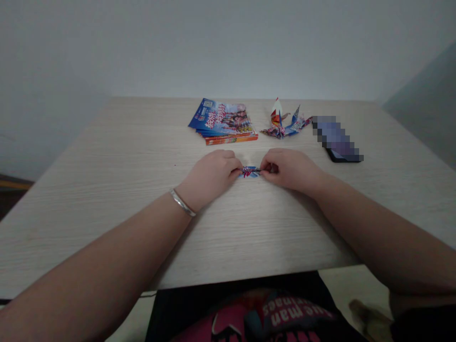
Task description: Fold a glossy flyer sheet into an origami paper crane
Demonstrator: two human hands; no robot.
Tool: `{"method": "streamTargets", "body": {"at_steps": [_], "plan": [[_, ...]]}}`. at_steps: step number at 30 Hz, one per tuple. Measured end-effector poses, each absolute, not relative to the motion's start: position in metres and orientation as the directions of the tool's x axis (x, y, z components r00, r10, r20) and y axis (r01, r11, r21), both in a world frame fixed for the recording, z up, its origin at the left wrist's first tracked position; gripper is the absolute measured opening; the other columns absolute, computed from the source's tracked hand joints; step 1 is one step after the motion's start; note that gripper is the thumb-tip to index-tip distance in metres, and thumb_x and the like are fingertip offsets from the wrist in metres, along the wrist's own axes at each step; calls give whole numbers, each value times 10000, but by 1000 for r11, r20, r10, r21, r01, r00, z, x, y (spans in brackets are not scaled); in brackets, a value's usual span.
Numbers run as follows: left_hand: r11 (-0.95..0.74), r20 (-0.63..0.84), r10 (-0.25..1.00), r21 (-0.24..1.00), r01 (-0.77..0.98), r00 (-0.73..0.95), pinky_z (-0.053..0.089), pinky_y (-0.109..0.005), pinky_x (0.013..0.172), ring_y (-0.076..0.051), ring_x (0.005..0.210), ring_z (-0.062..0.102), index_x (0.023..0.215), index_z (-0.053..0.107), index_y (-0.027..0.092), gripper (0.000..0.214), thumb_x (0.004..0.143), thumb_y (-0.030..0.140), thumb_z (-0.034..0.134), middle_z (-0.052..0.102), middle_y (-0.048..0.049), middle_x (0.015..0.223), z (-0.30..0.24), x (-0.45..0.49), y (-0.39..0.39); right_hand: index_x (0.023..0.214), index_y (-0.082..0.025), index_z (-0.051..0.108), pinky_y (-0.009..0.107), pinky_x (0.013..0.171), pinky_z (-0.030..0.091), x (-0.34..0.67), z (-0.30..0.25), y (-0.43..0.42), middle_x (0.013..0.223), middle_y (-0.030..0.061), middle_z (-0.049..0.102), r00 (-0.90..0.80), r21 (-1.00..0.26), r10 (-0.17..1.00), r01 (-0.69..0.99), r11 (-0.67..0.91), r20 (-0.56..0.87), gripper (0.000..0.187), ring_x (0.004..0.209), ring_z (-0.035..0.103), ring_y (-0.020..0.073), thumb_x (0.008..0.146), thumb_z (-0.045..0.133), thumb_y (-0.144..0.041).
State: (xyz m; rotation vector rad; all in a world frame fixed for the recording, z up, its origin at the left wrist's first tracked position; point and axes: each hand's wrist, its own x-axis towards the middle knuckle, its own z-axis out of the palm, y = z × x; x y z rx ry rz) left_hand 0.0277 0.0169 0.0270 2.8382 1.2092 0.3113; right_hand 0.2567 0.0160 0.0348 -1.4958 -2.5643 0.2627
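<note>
A small piece of folded printed paper (251, 172), blue, red and white, lies between my hands low over the table. My left hand (215, 173), below a silver bangle, pinches its left end with thumb and fingers. At the right end, the fingertips of my right hand (287, 167) are closed on the paper too. Its fold lines are too small to make out. Just beyond my hands are folded paper cranes (285, 126) in similar colours, touching or overlapping each other.
A fanned stack of printed leaflets (223, 118) lies at the back, with orange paper edges at its front. To the right is a dark phone (338, 140), its screen blurred. The pale wooden table (117, 156) meets a wall (228, 47) behind.
</note>
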Motion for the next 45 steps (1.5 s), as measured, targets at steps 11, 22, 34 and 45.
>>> {"method": "streamTargets", "body": {"at_steps": [11,22,34,45], "plan": [[-676,220,729,90,731,648,516,-384,845,-263,908,632,911,705,112,180,920,219,560,666,-116,911,23,27,16,989,-179,727,293,715,414,259,26,18,856,60,708,-580,-207,795,768,607,178,191,784,613,192,837,615,-206],[-750,281,660,192,633,697,509,-377,863,-245,914,627,946,737,111,214,980,243,572,685,-107,936,10,28,21,919,-195,745,303,691,402,243,22,14,834,53,716,-558,-202,807,782,590,194,157,783,633,199,866,608,-252],[-709,246,705,265,654,665,503,-379,891,-244,944,651,948,755,122,183,945,260,633,730,-100,949,17,19,26,885,-178,700,312,776,438,253,20,18,897,75,709,-583,-185,777,758,625,238,151,894,640,217,919,562,-231],[-656,203,754,272,704,625,474,-334,768,-208,823,619,821,714,153,213,954,258,584,675,-63,826,20,25,20,915,-200,719,341,837,438,250,19,20,926,75,714,-590,-215,767,738,639,253,118,936,616,232,896,612,-247]]}}
